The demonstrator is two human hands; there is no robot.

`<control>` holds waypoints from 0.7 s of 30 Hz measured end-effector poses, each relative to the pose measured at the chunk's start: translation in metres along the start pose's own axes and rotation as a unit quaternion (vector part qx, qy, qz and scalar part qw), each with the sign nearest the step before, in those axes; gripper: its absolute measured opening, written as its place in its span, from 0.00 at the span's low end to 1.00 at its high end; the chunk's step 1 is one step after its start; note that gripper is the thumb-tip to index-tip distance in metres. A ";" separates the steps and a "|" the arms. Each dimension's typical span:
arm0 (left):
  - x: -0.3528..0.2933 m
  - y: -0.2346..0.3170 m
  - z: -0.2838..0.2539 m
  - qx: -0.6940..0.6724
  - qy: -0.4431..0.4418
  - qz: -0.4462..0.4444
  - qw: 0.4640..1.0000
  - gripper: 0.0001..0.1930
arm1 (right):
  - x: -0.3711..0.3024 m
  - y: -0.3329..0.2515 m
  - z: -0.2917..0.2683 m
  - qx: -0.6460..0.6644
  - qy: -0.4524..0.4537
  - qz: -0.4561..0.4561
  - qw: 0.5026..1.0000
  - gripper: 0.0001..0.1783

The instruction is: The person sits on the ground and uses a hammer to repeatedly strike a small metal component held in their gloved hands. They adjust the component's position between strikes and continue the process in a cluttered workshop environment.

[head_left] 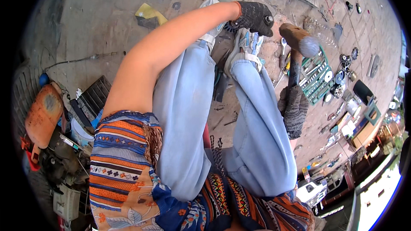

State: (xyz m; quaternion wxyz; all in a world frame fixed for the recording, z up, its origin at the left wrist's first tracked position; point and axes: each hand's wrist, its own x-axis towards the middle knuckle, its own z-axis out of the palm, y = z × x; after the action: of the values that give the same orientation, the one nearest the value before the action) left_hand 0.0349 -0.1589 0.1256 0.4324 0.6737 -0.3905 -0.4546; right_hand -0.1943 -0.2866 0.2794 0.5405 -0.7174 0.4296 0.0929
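Note:
My left hand (pixel 253 16), in a black work glove, is closed around a small metal piece (pixel 268 19) whose round, shiny end pokes out of the fist. The rest of that piece is hidden by the glove. Just beyond my shoes, the fist is held over the ground. In a dark grey knitted glove, my right hand (pixel 295 113) grips the handle of a hammer (pixel 305 45) beside my right knee. The hammer's rusty head is raised, close to the right of my left fist but apart from it. A dark toothed part (pixel 231 26) shows beside my left wrist.
A green socket-set case (pixel 316 77) lies open to the right, with a ratchet (pixel 283 46) near the hammer. Behind the hammer is a clear plastic bottle (pixel 320 31). Round metal parts (pixel 339 77) lie farther right. A rusty orange tank (pixel 43 109) stands at left.

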 end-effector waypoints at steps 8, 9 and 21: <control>-0.002 0.021 -0.017 -0.034 0.058 0.021 0.998 0.18 | 0.004 0.003 -0.003 0.002 -0.001 0.024 1.000 0.27; -0.001 0.022 -0.018 -0.030 0.056 0.016 0.998 0.18 | 0.003 0.002 -0.002 0.000 0.000 0.028 1.000 0.27; 0.008 0.013 -0.012 -0.017 0.032 0.054 0.998 0.12 | 0.004 0.003 -0.002 0.022 -0.014 0.034 0.999 0.26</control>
State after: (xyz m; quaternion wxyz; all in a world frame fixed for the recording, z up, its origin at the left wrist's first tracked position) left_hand 0.0467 -0.1675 0.1377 0.4801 0.6585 -0.4039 -0.4156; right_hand -0.1946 -0.2907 0.2753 0.5586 -0.6892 0.4478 0.1119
